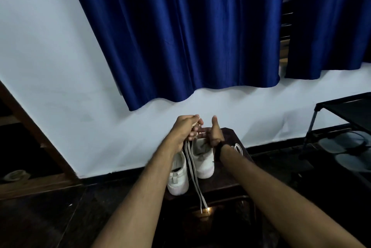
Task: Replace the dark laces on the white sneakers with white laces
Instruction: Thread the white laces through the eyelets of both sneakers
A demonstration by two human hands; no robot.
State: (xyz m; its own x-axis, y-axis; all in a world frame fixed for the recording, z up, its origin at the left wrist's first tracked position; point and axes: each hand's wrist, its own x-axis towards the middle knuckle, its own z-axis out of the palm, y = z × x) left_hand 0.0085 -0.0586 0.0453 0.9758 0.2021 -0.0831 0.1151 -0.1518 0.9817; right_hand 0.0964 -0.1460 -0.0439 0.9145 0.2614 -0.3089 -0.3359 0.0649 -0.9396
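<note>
Two white sneakers stand on a dark wooden stool [230, 179]: the left sneaker [178, 179] nearer me, the right sneaker [201, 159] a little farther. My left hand [185, 128] grips a white lace [192, 167] above the shoes; its two ends hang down between the sneakers to the stool's front. My right hand [214, 132] is beside it with thumb up, fingers on the same lace near the right sneaker's opening. A second white lace [238, 148] lies coiled on the stool right of my wrist. No dark lace shows.
A blue curtain [180, 36] hangs on the white wall behind the stool. A black metal shoe rack [345, 119] with sandals [345, 145] stands at the right. A wooden door frame [30, 131] is at the left. The floor is dark.
</note>
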